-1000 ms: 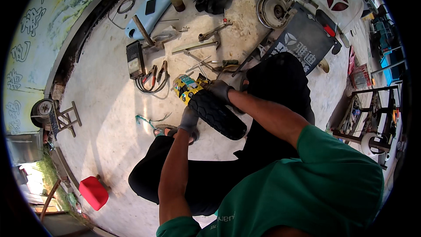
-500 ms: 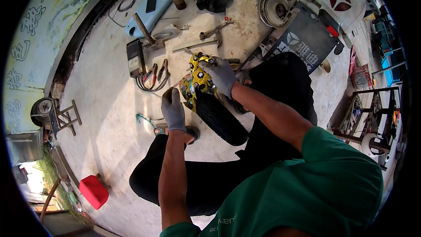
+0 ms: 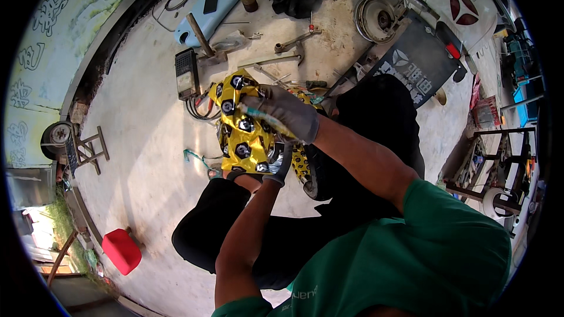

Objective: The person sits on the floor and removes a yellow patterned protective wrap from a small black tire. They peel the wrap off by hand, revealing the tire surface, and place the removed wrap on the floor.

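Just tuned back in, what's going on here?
A person in grey gloves has the right hand gripping crumpled yellow patterned wrapping. The left hand is partly hidden behind it, so its grip is unclear. A black tyre is partly visible beside the hands, with yellow wrapping against it. On the floor beyond lies a hammer.

Pale sunlit floor (image 3: 150, 158), painted wall (image 3: 38, 64) at left, dark metal rack (image 3: 503, 131) at right

Yellow wrapper (image 3: 239, 124) spread wider, left hand (image 3: 284, 163) now against it
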